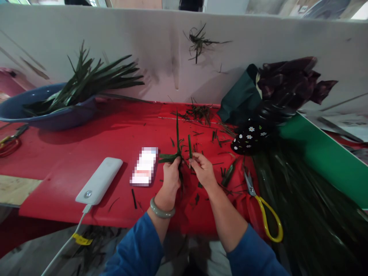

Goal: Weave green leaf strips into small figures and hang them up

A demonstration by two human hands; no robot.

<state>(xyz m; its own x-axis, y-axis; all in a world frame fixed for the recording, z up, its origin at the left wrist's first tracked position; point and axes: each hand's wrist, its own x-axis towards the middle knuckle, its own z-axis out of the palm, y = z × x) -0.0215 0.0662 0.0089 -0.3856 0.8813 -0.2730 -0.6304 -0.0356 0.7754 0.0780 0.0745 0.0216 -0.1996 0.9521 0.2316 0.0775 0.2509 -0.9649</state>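
My left hand (172, 172) pinches a small bundle of folded green leaf strips (169, 157). One strip points straight up from it and another sticks out to the left. My right hand (202, 168), just to the right, holds a short green leaf strip (189, 145) upright between thumb and fingers. The two pieces look apart. Yellow-handled scissors (260, 203) lie to the right of my right forearm, blades toward the far side. A lit phone (145, 166) rests left of my left hand.
Leaf scraps (198, 113) litter the red tabletop (115, 134). A blue basin (48, 119) of long leaves stands far left, near a white power bank (100, 180) with a cable. Dark long leaves (301, 203) and a green board (324, 157) occupy the right. A white partition (161, 46) rises behind.
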